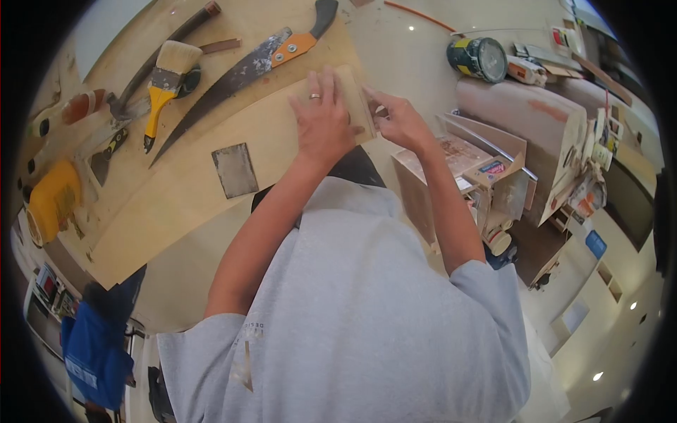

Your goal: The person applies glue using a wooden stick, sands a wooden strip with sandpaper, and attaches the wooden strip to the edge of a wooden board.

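Note:
My left hand [325, 116], with a ring on one finger, lies spread flat on a pale wooden board [268, 116] near its right end. At the board's right end edge is my right hand [397, 118], its fingers bent and closed; what they hold, if anything, is too small to tell. A dark rectangular abrasive piece [235, 170] rests on the board to the left of my left forearm. Beyond the board lies a handsaw [240, 77] with an orange and black handle.
A wide brush [168, 84], a hammer [151, 63], a scraper [107, 156] and a yellow bottle [55, 201] lie at the left. At the right stand a dark paint can [477, 59] and wooden boxes [451, 166]. A person in blue [95, 352] is at the lower left.

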`<control>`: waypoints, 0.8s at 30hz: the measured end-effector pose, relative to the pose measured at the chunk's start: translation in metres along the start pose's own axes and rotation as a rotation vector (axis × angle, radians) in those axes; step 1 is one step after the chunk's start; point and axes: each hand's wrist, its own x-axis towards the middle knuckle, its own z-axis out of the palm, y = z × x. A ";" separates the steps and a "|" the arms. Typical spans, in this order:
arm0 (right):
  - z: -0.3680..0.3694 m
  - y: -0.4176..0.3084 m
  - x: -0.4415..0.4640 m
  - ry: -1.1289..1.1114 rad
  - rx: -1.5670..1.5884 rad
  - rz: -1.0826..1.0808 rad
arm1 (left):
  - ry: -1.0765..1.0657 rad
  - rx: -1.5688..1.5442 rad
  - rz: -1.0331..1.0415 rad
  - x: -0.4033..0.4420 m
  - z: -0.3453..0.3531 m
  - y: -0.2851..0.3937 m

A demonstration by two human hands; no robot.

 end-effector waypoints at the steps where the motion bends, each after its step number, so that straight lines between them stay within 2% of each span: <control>1: 0.002 0.002 -0.004 0.023 0.053 0.009 | 0.008 0.009 0.001 0.000 0.001 -0.001; 6: 0.024 0.024 -0.036 0.142 0.402 -0.007 | 0.023 0.045 0.006 -0.001 0.002 0.000; 9: 0.036 0.027 -0.057 0.181 0.391 -0.061 | 0.008 0.068 0.013 0.000 0.002 0.001; 12: 0.038 0.009 -0.067 0.202 0.269 0.006 | -0.012 0.083 0.023 0.000 0.000 0.002; 15: 0.049 0.028 -0.064 0.302 0.165 -0.177 | -0.039 0.087 0.030 0.001 -0.004 0.003; 21: 0.061 0.043 -0.065 0.373 0.108 -0.227 | -0.071 0.072 0.012 0.007 -0.011 0.009; 24: 0.066 0.052 -0.063 0.388 0.119 -0.243 | -0.167 0.074 -0.017 0.018 -0.021 0.018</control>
